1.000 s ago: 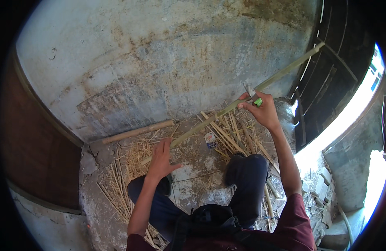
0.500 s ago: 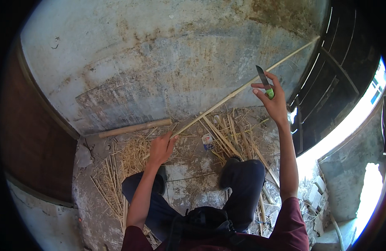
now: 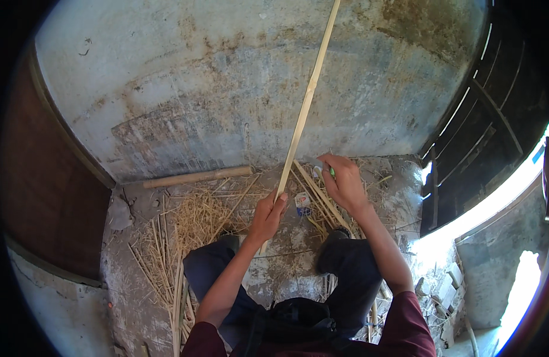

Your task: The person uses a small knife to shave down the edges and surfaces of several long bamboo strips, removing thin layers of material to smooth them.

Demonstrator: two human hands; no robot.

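My left hand [image 3: 267,217] is wrapped round a long, pale bamboo strip [image 3: 300,119] near its lower end. From there the strip rises steeply past the wall and leaves the view at the top; a short tail shows below the fist. To the right, my right hand [image 3: 347,183] is closed on a knife [image 3: 332,172], of which a bit of green handle shows between the fingers. Its blade is mostly hidden or blurred. The right hand stands apart from the strip.
A stained wall [image 3: 191,107] rises ahead, with a bamboo pole [image 3: 197,177] along its foot. Shavings [image 3: 197,223] lie left; split bamboo strips [image 3: 319,193] and a small packet [image 3: 302,203] lie further right. Rubble [image 3: 445,291] sits at far right, below a dark slatted panel [image 3: 476,131].
The bamboo strip has swung from a rightward slant to nearly upright. My left hand has moved right and slightly down. My right hand has come down and left with the knife, away from the strip.
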